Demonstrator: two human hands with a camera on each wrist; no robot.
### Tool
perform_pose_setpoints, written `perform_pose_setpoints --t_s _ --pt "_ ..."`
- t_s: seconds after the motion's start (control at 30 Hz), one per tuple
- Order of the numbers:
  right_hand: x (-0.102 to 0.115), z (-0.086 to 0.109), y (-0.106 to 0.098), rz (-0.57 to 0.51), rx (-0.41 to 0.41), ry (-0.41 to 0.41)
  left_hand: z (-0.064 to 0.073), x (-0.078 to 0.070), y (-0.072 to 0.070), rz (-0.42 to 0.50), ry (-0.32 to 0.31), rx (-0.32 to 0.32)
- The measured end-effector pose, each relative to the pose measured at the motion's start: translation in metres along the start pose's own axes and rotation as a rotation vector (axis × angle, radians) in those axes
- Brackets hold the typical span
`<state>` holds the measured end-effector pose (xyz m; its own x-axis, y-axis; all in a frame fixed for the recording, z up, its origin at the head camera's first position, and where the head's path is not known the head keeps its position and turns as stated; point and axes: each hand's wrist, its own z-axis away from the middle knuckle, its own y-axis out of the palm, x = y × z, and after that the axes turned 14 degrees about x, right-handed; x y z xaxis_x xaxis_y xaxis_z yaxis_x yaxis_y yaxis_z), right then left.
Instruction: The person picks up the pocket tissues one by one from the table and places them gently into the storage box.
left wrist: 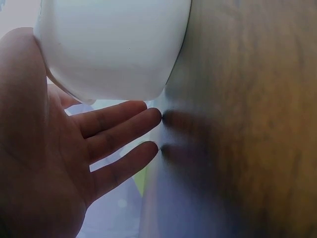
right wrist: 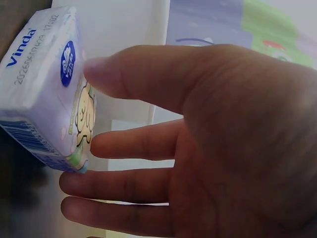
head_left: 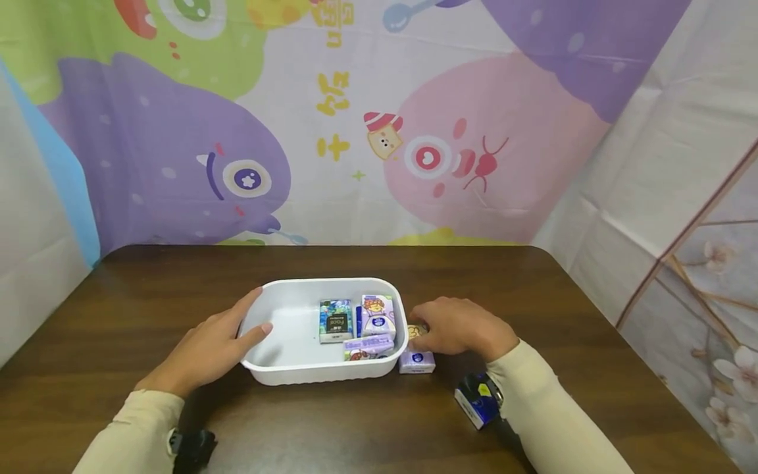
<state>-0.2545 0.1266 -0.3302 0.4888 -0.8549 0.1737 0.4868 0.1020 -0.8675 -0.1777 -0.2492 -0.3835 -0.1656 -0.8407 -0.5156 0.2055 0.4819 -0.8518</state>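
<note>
My left hand (head_left: 207,345) holds the left end of a white plastic basin (head_left: 290,375), its thumb over the rim and inside. In the left wrist view its other fingers spread outside the basin (left wrist: 114,49), close over the table. My right hand (head_left: 462,326) is over a lilac Vinda tissue pack (head_left: 417,362) standing against the basin's right side. In the right wrist view its fingers are spread, with the thumb and index fingertips right at the printed face of that tissue pack (right wrist: 54,94). The basin contains a blue-green tissue pack (head_left: 335,321) and lilac tissue packs (head_left: 378,316).
A dark blue pack (head_left: 476,408) lies on the brown table (head_left: 331,434) beside my right wrist. Behind the table hangs a cartoon-printed curtain (head_left: 331,197). A floral cloth (head_left: 710,289) hangs along the right side.
</note>
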Motion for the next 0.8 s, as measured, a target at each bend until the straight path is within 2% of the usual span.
perform_pose_setpoints --t_s 0.8 --pt "-0.0013 -0.0055 0.0028 -0.035 0.042 0.025 0.0011 -0.0024 0.0001 0.012 -0.020 0.008"
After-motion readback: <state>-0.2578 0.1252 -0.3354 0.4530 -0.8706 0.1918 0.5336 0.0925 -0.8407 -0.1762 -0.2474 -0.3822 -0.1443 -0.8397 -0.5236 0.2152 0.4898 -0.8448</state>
